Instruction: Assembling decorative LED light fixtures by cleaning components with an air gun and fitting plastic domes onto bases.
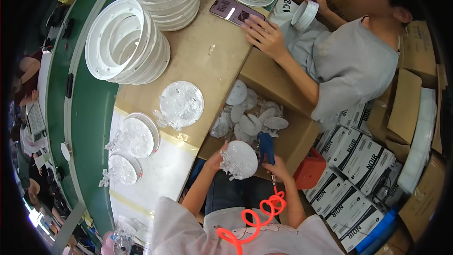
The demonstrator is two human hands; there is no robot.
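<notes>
My left hand (216,158) is closed on the edge of a round white disc (241,159), which has crumpled transparent plastic bits along its left side. In my right hand (279,168) is a blue air blow gun (267,147), with an orange coiled hose (257,222) running from it toward my body. The gun is upright just right of the disc. Beyond both hands, an open cardboard box (297,137) holds several similar white discs (250,124). On the table to the left lie more discs (181,103) with transparent plastic bits, some stacked.
Tall stacks of white rings (158,59) stand on the table (214,49) at the far left. A co-worker sits at the right, one hand near a phone (236,10), the other holding white rings (305,15). A red container (310,169) and printed cartons (354,160) are at my right.
</notes>
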